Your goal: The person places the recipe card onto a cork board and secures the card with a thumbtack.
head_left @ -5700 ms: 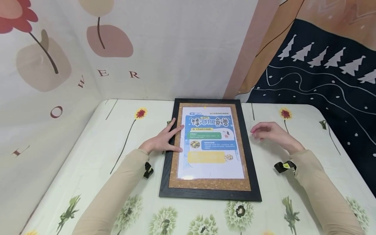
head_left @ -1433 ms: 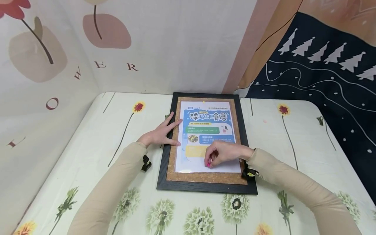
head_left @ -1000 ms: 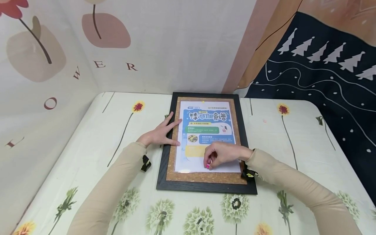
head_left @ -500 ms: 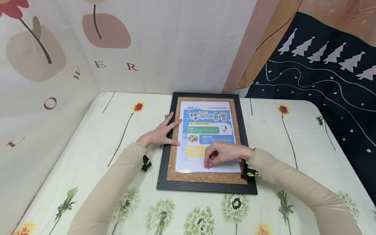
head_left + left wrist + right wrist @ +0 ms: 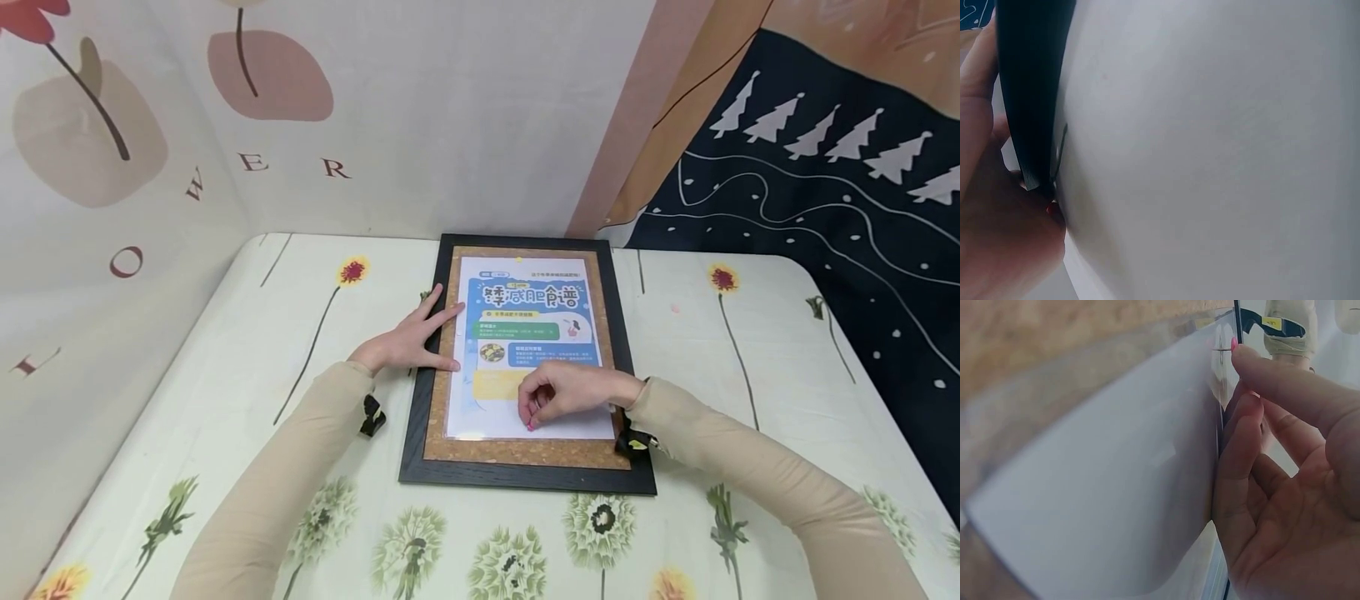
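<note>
A cork board in a black frame lies on the table, with a printed poster in a clear glossy cover on it. My left hand rests spread on the frame's left side, fingertips reaching the poster's left edge. Near the poster's bottom middle, my right hand pinches a pink push pin between thumb and fingertips. The right wrist view shows its thin metal needle at the poster's surface. In the left wrist view the left hand lies against the black frame edge.
A small yellow pin shows at the poster's top middle. The table's flowered cloth surrounds the board, and a printed curtain hangs behind it. A dark cloth with white trees hangs at the back right.
Since the oldest frame, my right hand has come from the table right of the board to the poster's lower middle. Over the last second it shifts only slightly there. My left hand stays put.
</note>
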A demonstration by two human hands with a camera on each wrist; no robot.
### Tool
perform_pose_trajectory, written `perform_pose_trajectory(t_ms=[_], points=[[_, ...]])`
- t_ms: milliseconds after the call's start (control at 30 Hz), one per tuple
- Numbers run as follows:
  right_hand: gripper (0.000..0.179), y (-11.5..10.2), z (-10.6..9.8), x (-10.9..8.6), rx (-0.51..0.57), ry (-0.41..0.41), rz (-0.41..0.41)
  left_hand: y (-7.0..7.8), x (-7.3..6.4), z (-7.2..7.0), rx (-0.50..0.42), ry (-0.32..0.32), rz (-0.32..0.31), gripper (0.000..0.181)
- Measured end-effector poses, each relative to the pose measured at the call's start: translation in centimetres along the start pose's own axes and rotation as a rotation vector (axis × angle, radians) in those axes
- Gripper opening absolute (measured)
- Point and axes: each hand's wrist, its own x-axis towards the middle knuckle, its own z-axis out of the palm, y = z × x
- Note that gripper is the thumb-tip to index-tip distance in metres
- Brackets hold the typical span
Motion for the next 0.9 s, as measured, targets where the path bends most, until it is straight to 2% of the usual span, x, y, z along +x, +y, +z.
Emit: perform_pose_trajectory(t_ms=[500, 900], points=[[0.004, -0.11, -0.01, 0.23, 0.035, 0.018, 0.010, -0.06, -0.03, -0.04, 0.001, -0.003, 0.016, 0.100], [0.007, -0.09, 0.02, 0.31, 0.023, 0.025, 0.004, 0.04, -0.03, -0.11, 0.002, -0.004, 0.009, 0.101]])
